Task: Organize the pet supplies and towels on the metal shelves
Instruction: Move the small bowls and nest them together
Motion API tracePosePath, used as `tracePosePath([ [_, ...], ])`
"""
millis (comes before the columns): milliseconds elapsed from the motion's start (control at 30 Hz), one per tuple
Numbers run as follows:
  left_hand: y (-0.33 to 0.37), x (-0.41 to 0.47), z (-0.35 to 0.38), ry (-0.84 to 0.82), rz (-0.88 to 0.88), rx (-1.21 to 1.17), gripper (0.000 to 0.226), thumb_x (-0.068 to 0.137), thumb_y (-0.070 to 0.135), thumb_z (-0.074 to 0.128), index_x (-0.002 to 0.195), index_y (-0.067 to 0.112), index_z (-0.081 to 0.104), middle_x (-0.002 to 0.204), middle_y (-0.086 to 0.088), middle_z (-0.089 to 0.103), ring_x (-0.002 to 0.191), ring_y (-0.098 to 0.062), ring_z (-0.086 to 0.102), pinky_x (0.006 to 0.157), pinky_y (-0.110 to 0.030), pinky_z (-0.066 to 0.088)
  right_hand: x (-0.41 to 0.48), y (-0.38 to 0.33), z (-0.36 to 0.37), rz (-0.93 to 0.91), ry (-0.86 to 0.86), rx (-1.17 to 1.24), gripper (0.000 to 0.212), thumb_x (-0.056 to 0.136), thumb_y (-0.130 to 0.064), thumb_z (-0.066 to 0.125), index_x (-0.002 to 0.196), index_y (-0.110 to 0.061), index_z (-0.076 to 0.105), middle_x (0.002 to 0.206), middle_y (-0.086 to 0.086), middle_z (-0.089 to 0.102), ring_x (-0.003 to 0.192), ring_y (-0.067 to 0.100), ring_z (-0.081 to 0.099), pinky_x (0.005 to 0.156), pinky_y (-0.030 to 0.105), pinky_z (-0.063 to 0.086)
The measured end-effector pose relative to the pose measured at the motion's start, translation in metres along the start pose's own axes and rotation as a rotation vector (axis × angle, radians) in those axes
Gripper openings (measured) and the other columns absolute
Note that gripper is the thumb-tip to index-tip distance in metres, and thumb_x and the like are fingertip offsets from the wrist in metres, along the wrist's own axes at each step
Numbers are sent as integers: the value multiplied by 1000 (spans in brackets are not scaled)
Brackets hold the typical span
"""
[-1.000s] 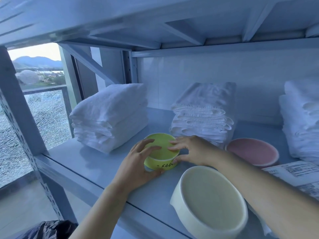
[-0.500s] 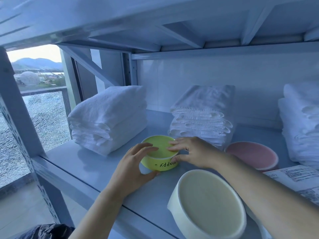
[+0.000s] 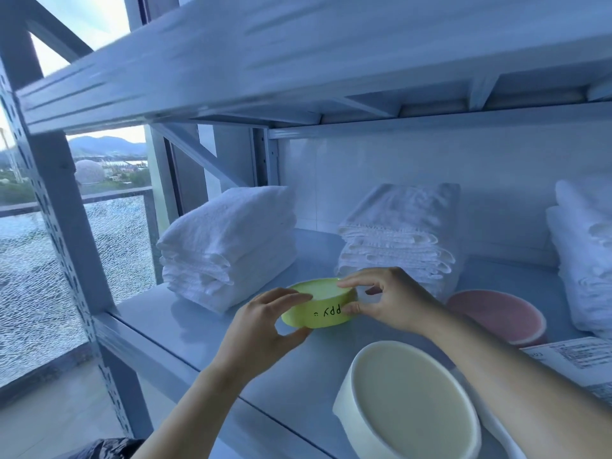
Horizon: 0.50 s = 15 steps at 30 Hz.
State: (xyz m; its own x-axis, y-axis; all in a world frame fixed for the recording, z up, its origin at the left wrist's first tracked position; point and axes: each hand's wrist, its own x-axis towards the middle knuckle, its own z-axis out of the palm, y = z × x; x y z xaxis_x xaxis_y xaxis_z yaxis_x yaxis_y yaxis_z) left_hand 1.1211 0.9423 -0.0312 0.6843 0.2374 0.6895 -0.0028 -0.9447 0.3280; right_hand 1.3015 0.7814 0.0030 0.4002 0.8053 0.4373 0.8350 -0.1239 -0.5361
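A small lime-green pet bowl [image 3: 319, 306] with upside-down black lettering is turned bottom up on the metal shelf [image 3: 185, 323]. My left hand [image 3: 261, 329] pinches its left side between fingers and thumb. My right hand [image 3: 387, 301] pinches its right side, fingertips on the top edge and thumb on the wall. A larger cream bowl [image 3: 407, 402] lies upside down at the shelf's front edge. A pink bowl [image 3: 496, 313] sits upside down to the right. Three stacks of folded white towels stand behind: left stack [image 3: 228, 240], middle stack [image 3: 400, 233], right stack [image 3: 583, 253].
A printed paper package [image 3: 576, 359] lies at the right, partly under my right forearm. The upper shelf [image 3: 298, 61] hangs low overhead. A perforated metal upright [image 3: 66, 226] stands at the left. Beyond it are a cracked glass balcony panel [image 3: 33, 276] and a black bag [image 3: 106, 448] below.
The green bowl has turned a little between my hands, showing more of its lettering. The camera has tilted up, bringing more of the upper shelf into sight.
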Motion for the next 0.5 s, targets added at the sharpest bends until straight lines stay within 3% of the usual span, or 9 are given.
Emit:
tracePosePath([
  [267, 12, 17, -3, 62, -126, 6, 49, 66, 56, 65, 112, 41, 64, 94, 38, 52, 87, 6, 53, 68, -3, 40, -1, -3, -5, -73, 92, 61, 57, 71, -39, 77, 124, -35, 58, 120, -21, 55, 109, -16, 47, 84, 3, 39],
  [367, 12, 19, 1, 115, -177, -42, 56, 61, 62, 53, 111, 40, 64, 92, 32, 58, 82, 0, 60, 73, -18, 51, 0, -2, -6, -93, 121, 43, 57, 70, -35, 79, 123, -31, 59, 122, -20, 55, 106, -16, 47, 84, 2, 37],
  [500, 11, 21, 4, 156, -263, -118, 52, 60, 61, 53, 107, 42, 65, 91, 26, 63, 84, 1, 63, 75, -32, 56, -1, -1, -5, -105, 130, 33, 53, 72, -28, 80, 121, -30, 61, 119, -20, 55, 106, -16, 48, 84, 4, 39],
])
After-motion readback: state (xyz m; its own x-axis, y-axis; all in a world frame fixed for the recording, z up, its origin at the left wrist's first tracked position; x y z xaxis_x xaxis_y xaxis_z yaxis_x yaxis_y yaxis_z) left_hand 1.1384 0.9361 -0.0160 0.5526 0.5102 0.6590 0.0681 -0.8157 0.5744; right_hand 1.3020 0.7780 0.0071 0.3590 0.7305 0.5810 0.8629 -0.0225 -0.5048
